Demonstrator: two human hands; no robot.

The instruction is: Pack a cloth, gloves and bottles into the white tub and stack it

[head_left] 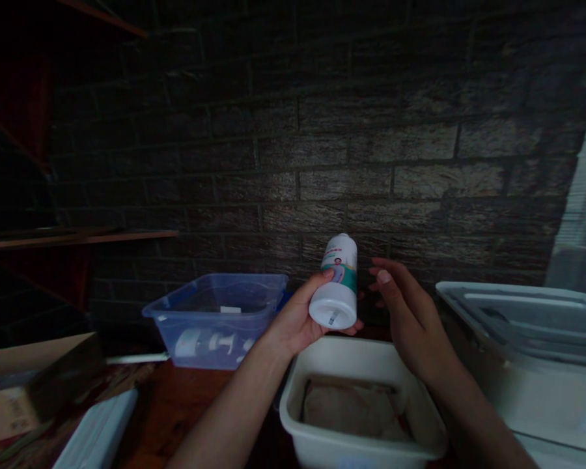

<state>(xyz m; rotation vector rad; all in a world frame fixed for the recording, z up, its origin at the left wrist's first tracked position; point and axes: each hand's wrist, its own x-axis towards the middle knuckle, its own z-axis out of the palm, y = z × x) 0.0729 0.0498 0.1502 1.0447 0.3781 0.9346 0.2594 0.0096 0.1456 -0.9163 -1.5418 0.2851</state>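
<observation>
My left hand (pixel 295 319) is wrapped round a white plastic bottle (pixel 336 283) with a teal and red label, held tilted with its flat base facing me. My right hand (pixel 405 312) hovers just to the right of the bottle, fingers spread and loosely curved, not touching it. Both hands are above a white rectangular tub (pixel 293 407) that holds a crumpled pale cloth (pixel 351 407).
A clear blue plastic bin (pixel 215 306) with several white bottles stands left of centre on the wooden table. A cardboard box (pixel 34 384) and a white lid (pixel 97 430) lie at the left. A large white bin with lid (pixel 522 312) is at the right. A dark brick wall rises behind.
</observation>
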